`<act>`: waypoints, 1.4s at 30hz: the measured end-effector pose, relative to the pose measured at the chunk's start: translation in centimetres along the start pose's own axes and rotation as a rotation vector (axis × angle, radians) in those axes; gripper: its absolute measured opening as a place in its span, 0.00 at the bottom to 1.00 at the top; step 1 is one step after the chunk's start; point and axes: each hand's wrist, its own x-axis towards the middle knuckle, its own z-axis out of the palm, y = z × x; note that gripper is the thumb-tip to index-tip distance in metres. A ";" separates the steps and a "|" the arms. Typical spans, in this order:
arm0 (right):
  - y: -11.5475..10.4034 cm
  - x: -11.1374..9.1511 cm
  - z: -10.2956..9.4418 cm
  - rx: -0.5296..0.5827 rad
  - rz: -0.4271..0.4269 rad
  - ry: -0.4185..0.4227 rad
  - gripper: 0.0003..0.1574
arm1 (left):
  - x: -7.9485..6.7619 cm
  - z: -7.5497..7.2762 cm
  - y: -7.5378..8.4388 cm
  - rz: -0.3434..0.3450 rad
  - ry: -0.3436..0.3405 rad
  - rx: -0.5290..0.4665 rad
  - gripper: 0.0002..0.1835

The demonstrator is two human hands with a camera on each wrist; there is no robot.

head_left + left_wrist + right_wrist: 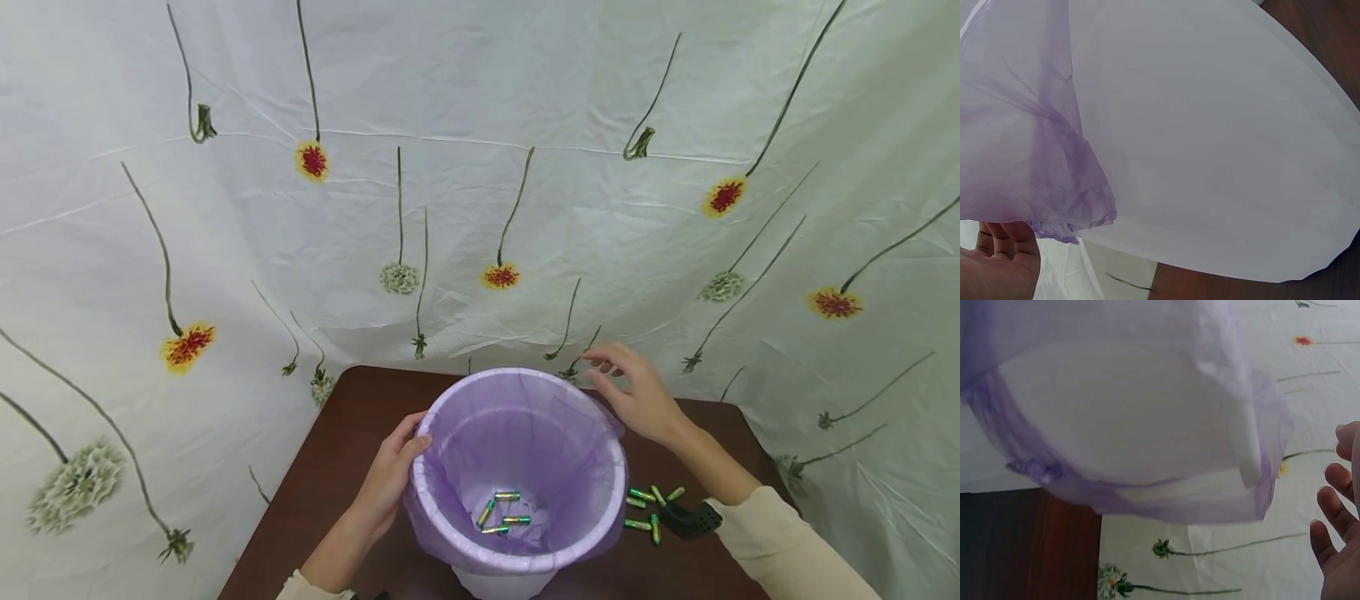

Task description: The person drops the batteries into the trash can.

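Note:
A white trash can point(504, 583), lined with a translucent purple trash bag point(517, 417), stands on the table. The bag is folded outward over the rim. My left hand point(393, 467) grips the rim at the left, thumb on top and fingers outside; in the left wrist view its fingers point(1004, 240) reach under the bag's loose edge. Off the far right side of the rim, my right hand point(637, 396) is raised with relaxed fingers and holds nothing. In the right wrist view a gap separates that hand from the bag. Several green and gold batteries point(516, 520) lie inside on the bag's bottom.
More green and gold batteries point(656, 530) lie loose on the dark brown table point(330, 467), right of the trash can, near a black band point(690, 521) at the right wrist. A white curtain point(450, 100) printed with flowers hangs behind and around the table.

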 end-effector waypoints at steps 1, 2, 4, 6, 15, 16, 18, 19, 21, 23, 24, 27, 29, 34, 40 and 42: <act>0.2 -0.3 -0.1 -0.003 0.013 0.006 0.16 | 0.0 0.0 0.0 0.000 0.000 0.000 0.19; 0.4 -0.5 -0.3 -0.005 0.027 0.012 0.16 | 0.0 0.0 0.0 0.000 0.002 0.000 0.19; 1.0 -1.1 -0.5 -0.011 0.056 0.024 0.16 | 0.0 0.0 0.0 0.003 0.001 0.000 0.19; 1.5 -1.8 -0.8 -0.019 0.086 0.035 0.16 | 0.0 0.0 -0.1 0.005 0.000 0.006 0.19; 4.0 -4.5 -1.4 -0.090 0.137 0.100 0.14 | -0.1 -0.1 -0.3 0.004 0.003 0.002 0.19; 4.2 -4.8 -1.5 -0.103 0.144 0.105 0.14 | -0.1 -0.1 -0.3 0.001 0.002 -0.001 0.19; 4.8 -5.4 -1.6 -0.126 0.149 0.117 0.14 | 0.0 -0.1 -0.4 -0.006 0.003 -0.002 0.19; 5.0 -5.7 -1.6 -0.129 0.150 0.124 0.13 | 0.0 -0.1 -0.4 -0.009 0.003 -0.002 0.20; 5.5 -6.3 -1.6 -0.132 0.151 0.140 0.13 | 0.0 -0.1 -0.4 -0.012 0.004 -0.001 0.19; 5.9 -7.0 -1.6 -0.138 0.147 0.160 0.13 | 0.0 -0.1 -0.4 -0.005 0.003 0.005 0.19; 6.1 -7.3 -1.5 -0.145 0.147 0.170 0.13 | -0.1 0.0 -0.4 -0.001 0.002 0.006 0.19; 6.6 -8.2 -1.5 -0.168 0.164 0.190 0.14 | -0.1 0.0 -0.3 0.016 -0.002 0.019 0.19; 7.0 -8.8 -1.4 -0.184 0.187 0.196 0.14 | -0.1 0.0 -0.3 0.019 -0.003 0.019 0.19; 8.1 -10.1 -1.1 -0.206 0.244 0.194 0.14 | 0.0 0.1 -0.4 0.010 -0.004 0.007 0.19; 9.4 -12.0 -0.1 -0.247 0.234 0.203 0.14 | 0.1 0.1 -0.4 0.021 -0.003 0.014 0.20; 9.8 -12.7 0.3 -0.253 0.238 0.202 0.14 | 0.1 0.1 -0.2 0.022 -0.001 0.013 0.20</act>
